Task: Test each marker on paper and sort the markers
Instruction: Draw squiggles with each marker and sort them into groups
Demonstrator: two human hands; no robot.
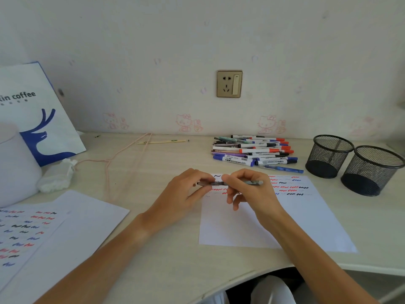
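Head view: both hands' fingers pinch slim dark-and-teal marker (230, 183) level above paper (306, 216).

Matt black wire-mesh metal cups (333, 155); smooth white paper (306, 220); pale wood-grain desk (166, 255).

marker pile (254, 151) behind paper (306, 218), mesh cups (352, 164) right, marked sheets (54, 233) left

Two mesh cups (329, 155) (372, 170) stand at three o'clock on the bench (171, 249). Two hands (186, 191) (249, 189) share one pen (230, 183). One marker pile (254, 152) at one o'clock is too tangled to count. One test sheet (285, 220) lies centre, more sheets (54, 233) at eight. One bag (39, 110) at ten.
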